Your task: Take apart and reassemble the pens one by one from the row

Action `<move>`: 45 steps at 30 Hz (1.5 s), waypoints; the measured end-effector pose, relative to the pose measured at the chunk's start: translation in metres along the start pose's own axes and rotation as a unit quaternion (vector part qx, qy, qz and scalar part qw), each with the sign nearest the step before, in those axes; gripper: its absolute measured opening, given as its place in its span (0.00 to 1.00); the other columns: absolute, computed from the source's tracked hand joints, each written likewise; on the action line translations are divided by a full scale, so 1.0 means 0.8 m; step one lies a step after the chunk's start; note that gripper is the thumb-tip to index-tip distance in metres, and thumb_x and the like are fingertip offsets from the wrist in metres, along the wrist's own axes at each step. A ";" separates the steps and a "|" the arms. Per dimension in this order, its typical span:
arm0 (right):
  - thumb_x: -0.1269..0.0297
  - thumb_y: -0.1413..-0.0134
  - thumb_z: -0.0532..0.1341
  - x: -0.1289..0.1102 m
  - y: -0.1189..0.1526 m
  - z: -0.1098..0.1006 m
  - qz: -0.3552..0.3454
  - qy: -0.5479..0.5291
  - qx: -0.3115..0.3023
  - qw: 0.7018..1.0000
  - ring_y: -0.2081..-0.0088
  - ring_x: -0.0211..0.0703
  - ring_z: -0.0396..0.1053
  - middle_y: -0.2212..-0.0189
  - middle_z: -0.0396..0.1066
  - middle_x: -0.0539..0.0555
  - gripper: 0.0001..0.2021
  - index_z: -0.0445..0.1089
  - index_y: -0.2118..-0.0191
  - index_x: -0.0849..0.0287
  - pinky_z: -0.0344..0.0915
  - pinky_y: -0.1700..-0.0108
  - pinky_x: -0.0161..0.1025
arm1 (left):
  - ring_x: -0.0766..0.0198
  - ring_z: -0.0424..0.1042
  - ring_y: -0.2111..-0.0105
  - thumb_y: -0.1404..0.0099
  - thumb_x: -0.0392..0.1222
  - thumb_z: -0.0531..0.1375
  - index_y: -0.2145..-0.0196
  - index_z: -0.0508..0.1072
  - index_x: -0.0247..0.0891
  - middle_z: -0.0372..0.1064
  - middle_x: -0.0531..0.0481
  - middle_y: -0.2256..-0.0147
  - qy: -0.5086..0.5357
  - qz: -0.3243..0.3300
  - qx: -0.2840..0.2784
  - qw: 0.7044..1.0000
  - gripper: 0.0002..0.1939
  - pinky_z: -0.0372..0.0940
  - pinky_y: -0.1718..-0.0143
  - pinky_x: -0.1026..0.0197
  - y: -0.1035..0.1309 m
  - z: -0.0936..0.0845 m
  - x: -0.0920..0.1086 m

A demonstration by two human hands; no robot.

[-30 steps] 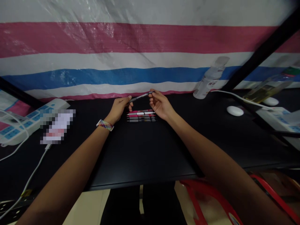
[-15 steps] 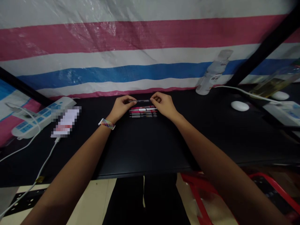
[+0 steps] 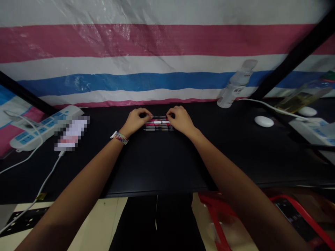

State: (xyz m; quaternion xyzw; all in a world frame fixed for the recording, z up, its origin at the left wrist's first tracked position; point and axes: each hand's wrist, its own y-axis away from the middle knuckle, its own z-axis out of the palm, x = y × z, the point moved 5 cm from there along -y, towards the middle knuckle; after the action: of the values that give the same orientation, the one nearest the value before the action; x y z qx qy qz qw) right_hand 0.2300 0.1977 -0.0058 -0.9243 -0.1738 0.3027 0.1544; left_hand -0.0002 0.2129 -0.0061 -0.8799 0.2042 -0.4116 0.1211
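Several pens [image 3: 158, 128] lie side by side across the black table [image 3: 157, 164], among them a white one [image 3: 160, 122] and pink ones. At the far edge of this row is a dark clear pen [image 3: 159, 116]. My left hand [image 3: 136, 121] pinches its left end between thumb and finger, with a striped band on the wrist. The right end is pinched by my right hand [image 3: 180, 120]. This pen rests against or very close to the row; the fingertips partly cover the pens' ends.
A power strip [image 3: 47, 127] and a blurred-out phone [image 3: 72, 134] with a white cable lie at left. Toward the right are a clear bottle [image 3: 235, 85], a white mouse [image 3: 264, 121], a tilted bottle of yellowish liquid [image 3: 300, 97] and another power strip [image 3: 311, 130]. A striped sheet [image 3: 157, 82] hangs behind.
Both hands have brought the dark clear pen nearer to me, closing the gap to the row of pens. The camera view has shifted slightly.
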 end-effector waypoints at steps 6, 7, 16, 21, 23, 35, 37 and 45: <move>0.73 0.35 0.62 0.003 0.000 0.002 0.007 -0.005 -0.001 1.000 0.53 0.56 0.70 0.61 0.76 0.58 0.09 0.80 0.63 0.54 0.68 0.50 0.50 | 0.51 0.80 0.55 0.33 0.45 0.65 0.65 0.85 0.43 0.85 0.45 0.60 -0.011 0.003 -0.016 1.000 0.08 0.69 0.44 0.46 -0.001 0.003 0.002; 0.73 0.35 0.63 0.003 0.001 0.002 0.009 -0.008 0.000 1.000 0.53 0.56 0.70 0.61 0.76 0.58 0.09 0.80 0.63 0.54 0.68 0.50 0.50 | 0.51 0.79 0.56 0.33 0.44 0.65 0.65 0.85 0.43 0.85 0.45 0.60 -0.010 0.005 -0.017 1.000 0.08 0.70 0.45 0.47 -0.001 0.003 0.003; 0.72 0.38 0.64 0.009 -0.001 -0.001 0.026 -0.045 0.030 0.998 0.55 0.55 0.72 0.63 0.77 0.57 0.08 0.81 0.64 0.54 0.70 0.48 0.51 | 0.50 0.80 0.54 0.34 0.44 0.64 0.64 0.85 0.43 0.85 0.45 0.58 0.001 -0.012 -0.009 1.000 0.08 0.69 0.42 0.45 -0.002 0.000 -0.003; 0.70 0.37 0.63 0.014 -0.004 0.002 0.072 -0.132 0.099 0.984 0.56 0.52 0.77 0.62 0.80 0.57 0.08 0.79 0.66 0.55 0.72 0.46 0.50 | 0.50 0.80 0.52 0.33 0.45 0.65 0.63 0.84 0.41 0.85 0.45 0.56 0.111 -0.059 0.048 0.991 0.08 0.70 0.42 0.47 0.000 0.001 0.000; 0.67 0.35 0.62 0.010 -0.005 0.011 0.086 -0.189 0.108 0.972 0.54 0.52 0.78 0.59 0.82 0.57 0.08 0.79 0.64 0.55 0.72 0.44 0.50 | 0.50 0.80 0.52 0.32 0.46 0.65 0.63 0.83 0.40 0.84 0.45 0.57 0.157 -0.076 0.077 0.982 0.08 0.70 0.41 0.47 0.000 0.006 0.005; 0.74 0.39 0.56 -0.003 -0.007 0.038 0.112 -0.351 0.085 0.926 0.38 0.51 0.79 0.43 0.84 0.58 0.15 0.81 0.58 0.55 0.70 0.35 0.49 | 0.53 0.80 0.52 0.29 0.43 0.62 0.64 0.79 0.40 0.81 0.45 0.60 0.264 -0.103 0.116 0.952 0.08 0.70 0.38 0.49 0.004 0.028 0.014; 0.73 0.39 0.56 -0.002 -0.006 0.037 0.116 -0.356 0.093 0.922 0.38 0.51 0.79 0.44 0.84 0.59 0.15 0.81 0.59 0.56 0.70 0.35 0.50 | 0.54 0.80 0.52 0.29 0.42 0.61 0.64 0.79 0.40 0.81 0.45 0.60 0.279 -0.106 0.116 0.947 0.08 0.70 0.38 0.49 0.005 0.031 0.015; 0.72 0.40 0.55 -0.003 0.004 0.033 0.138 -0.393 0.114 0.902 0.42 0.51 0.80 0.49 0.85 0.59 0.15 0.81 0.64 0.56 0.70 0.36 0.52 | 0.54 0.80 0.53 0.29 0.39 0.59 0.64 0.79 0.40 0.81 0.45 0.60 0.263 -0.116 0.109 0.952 0.08 0.71 0.39 0.49 0.012 0.032 0.025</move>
State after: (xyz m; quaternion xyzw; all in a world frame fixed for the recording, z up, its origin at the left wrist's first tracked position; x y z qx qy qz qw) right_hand 0.2124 0.1989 -0.0260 -0.7215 -0.0551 0.6770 0.1343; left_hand 0.0286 0.1963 -0.0129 -0.7393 0.0796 -0.6596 0.1097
